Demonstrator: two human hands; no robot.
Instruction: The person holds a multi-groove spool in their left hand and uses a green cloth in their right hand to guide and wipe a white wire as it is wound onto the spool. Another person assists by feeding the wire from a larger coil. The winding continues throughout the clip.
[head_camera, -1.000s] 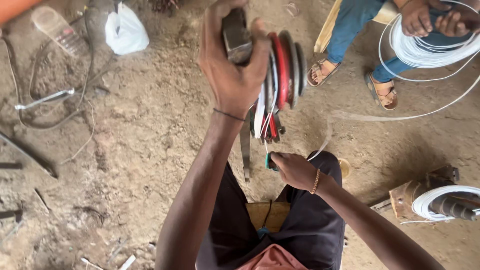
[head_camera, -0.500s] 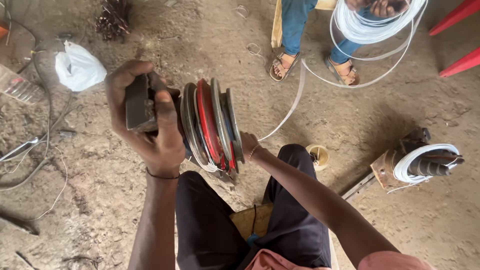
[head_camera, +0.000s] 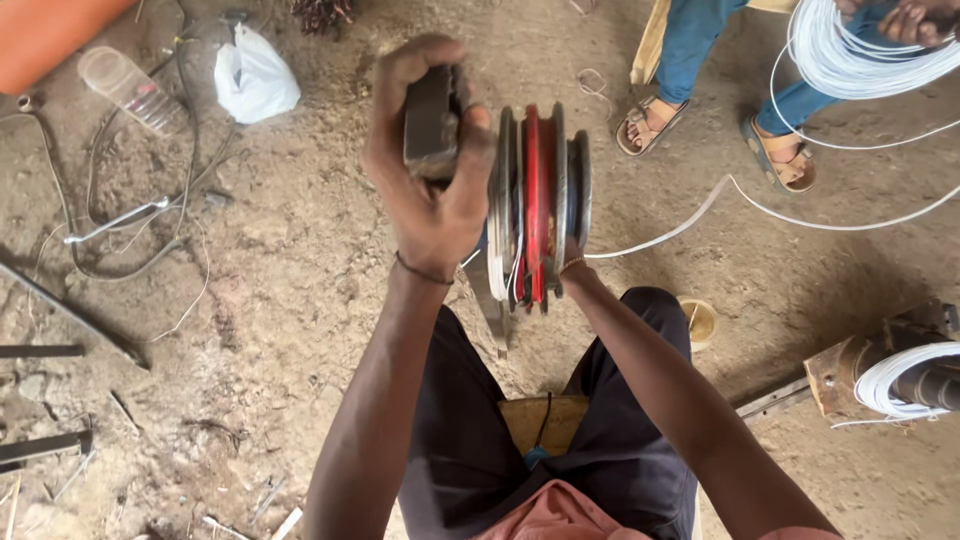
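Raised since earlier frame: left hand (head_camera: 432, 190) clenching dark handle (head_camera: 432, 120); disc spool (head_camera: 538, 205) beside it. Right hand hidden behind spool, grip unknowable. Risk: white wire (head_camera: 700, 215) snagging, slipping off discs.

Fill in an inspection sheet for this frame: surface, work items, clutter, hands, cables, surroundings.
Surface: bare dirt floor, dusty and uneven.
Work items: stack of metal discs with a red core, held up edge-on; dark metal block at its left end.
Clutter: white plastic bag, clear plastic bottle, metal bars, small round tin.
Hands: left hand gripping the block; right hand hidden behind the discs.
Cables: white wire running from the discs across the floor; dark cable loops.
Surroundings: another person's sandalled feet, their white wire coil, a wire spool.
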